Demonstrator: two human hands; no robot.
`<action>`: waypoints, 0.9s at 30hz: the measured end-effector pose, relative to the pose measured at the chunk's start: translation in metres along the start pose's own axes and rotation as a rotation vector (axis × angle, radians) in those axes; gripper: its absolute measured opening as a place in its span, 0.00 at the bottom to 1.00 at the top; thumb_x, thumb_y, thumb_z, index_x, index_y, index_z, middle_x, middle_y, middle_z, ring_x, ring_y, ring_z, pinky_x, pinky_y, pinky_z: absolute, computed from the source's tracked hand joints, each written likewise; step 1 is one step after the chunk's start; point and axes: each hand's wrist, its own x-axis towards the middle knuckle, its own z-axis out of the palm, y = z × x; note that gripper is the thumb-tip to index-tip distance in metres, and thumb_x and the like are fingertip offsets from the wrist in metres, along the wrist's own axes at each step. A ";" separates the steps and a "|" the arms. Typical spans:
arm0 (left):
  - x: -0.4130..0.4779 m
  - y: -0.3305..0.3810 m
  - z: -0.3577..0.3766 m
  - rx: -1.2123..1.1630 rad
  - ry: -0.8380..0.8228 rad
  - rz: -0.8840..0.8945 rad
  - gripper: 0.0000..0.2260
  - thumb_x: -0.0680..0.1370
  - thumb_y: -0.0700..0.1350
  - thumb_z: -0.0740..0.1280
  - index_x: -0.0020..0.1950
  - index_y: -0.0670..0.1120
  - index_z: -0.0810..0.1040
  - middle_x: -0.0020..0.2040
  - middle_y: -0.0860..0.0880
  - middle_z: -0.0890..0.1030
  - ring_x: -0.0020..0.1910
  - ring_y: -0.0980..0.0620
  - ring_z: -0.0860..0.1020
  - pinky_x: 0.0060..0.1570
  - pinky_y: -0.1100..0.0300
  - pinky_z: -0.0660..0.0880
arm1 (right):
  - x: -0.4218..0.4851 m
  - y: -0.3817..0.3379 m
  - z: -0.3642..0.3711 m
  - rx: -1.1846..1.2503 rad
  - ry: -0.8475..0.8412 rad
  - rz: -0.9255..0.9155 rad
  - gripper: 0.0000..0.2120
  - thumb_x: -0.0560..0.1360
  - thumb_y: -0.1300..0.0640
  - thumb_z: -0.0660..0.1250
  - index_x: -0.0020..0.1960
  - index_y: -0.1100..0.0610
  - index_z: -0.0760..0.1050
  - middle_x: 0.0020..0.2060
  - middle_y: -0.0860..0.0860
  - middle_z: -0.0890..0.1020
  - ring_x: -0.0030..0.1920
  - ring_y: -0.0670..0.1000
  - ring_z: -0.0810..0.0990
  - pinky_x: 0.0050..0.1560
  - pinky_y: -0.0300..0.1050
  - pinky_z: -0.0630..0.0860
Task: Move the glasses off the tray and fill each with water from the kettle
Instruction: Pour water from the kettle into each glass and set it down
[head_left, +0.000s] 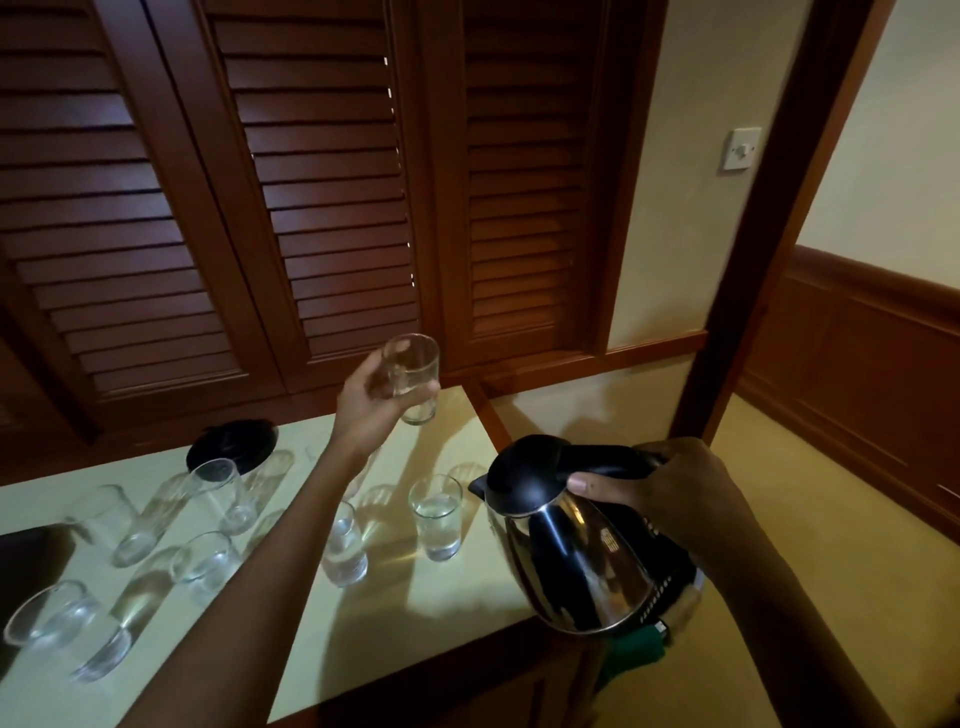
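**Glass lifted, kettle in hand**

We saw a smooth, pale counter (457, 587) edged in dark wood, backed by reddish louvred doors (311, 208). Our left hand (371, 402) was wrapped around a clear, straight-sided glass (413, 379), fingers curled about its wall, holding it clear of the counter at about twelve o'clock. Our right hand (660, 486) was clenched on the black handle of a rounded, polished-steel kettle (576, 551) with a black lid, at four o'clock near the counter's corner, spout pointing left. Just beside the spout stood a tumbler (436, 517) partly filled with water. Other clear tumblers stood from seven to nine o'clock, beside a dark tray (26, 561). A black round disc (234, 441) lay at ten o'clock.
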 end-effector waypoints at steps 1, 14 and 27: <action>-0.013 0.010 -0.004 -0.019 0.013 0.025 0.30 0.69 0.43 0.82 0.69 0.54 0.79 0.60 0.54 0.84 0.54 0.61 0.82 0.50 0.67 0.77 | -0.001 -0.001 0.001 -0.005 -0.008 -0.008 0.22 0.59 0.38 0.79 0.46 0.50 0.85 0.35 0.49 0.88 0.34 0.47 0.88 0.32 0.35 0.79; -0.177 -0.026 -0.046 -0.016 0.087 -0.093 0.36 0.62 0.47 0.82 0.69 0.56 0.79 0.60 0.58 0.86 0.62 0.57 0.83 0.67 0.49 0.77 | -0.023 -0.007 0.016 0.024 -0.117 -0.128 0.38 0.46 0.26 0.72 0.46 0.50 0.86 0.36 0.49 0.89 0.37 0.49 0.89 0.46 0.50 0.86; -0.223 -0.072 -0.042 0.046 0.084 -0.175 0.33 0.62 0.39 0.86 0.64 0.56 0.82 0.57 0.58 0.87 0.58 0.58 0.84 0.58 0.66 0.79 | -0.034 -0.025 0.038 -0.046 -0.258 -0.301 0.31 0.52 0.26 0.72 0.44 0.48 0.86 0.37 0.47 0.89 0.37 0.46 0.89 0.47 0.53 0.86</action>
